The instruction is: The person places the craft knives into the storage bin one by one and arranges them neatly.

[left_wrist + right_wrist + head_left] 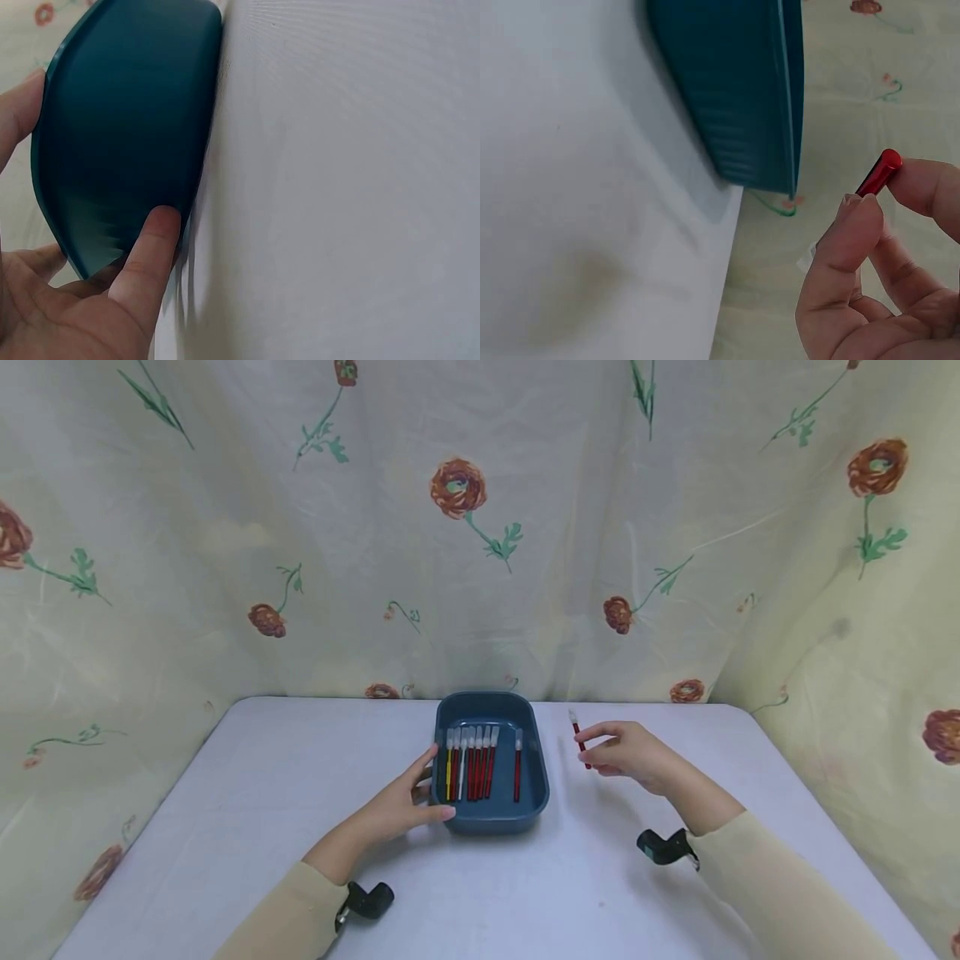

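Observation:
A deep blue plastic tray (491, 822) sits on the table, holding a row of slim red pens (480, 768) with pale, translucent caps. At the row's left are a yellow pen (449, 768) and a whitish one (462, 768); one red pen (517, 768) lies apart on the right. My left hand (397, 802) grips the tray's near left corner, thumb on the front wall, forefinger up at the side rim. To the tray's right, my right hand (626, 756) pinches another red pen (877, 174) between thumb and fingertips, its pale cap pointing up and away.
The table (300, 777) has a white cover. Behind it and along both sides hangs a flower-printed curtain (525, 610). Each wrist carries a small black camera (663, 847), just below the cream sleeve (780, 877).

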Motion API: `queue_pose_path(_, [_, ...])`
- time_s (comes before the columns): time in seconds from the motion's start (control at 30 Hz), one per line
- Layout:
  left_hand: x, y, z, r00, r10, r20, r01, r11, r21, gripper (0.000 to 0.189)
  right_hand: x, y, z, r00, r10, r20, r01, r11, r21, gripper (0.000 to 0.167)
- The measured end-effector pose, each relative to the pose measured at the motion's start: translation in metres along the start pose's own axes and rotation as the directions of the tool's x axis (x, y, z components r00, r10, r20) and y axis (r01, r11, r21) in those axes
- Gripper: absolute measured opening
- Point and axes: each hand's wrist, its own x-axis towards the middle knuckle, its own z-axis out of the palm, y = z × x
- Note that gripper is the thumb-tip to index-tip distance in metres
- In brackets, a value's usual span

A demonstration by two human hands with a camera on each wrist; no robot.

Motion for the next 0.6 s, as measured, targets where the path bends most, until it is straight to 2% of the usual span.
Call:
queue_pose_path(0.3, [-0.001,0.000,0.000,1.000,-0.004,0.009,0.004,1.000,-0.002,0.107,-0.008,-0.016,0.013,1.000,-0.014,0.014,0.013,1.000,0.025,0.038])
queue_pose_path(0.6, [-0.002,-0.001,-0.001,1.000,-0.006,0.009,0.006,1.000,-0.004,0.107,-0.001,-0.027,0.031,1.000,-0.005,0.025,0.003,0.998,0.057,0.038])
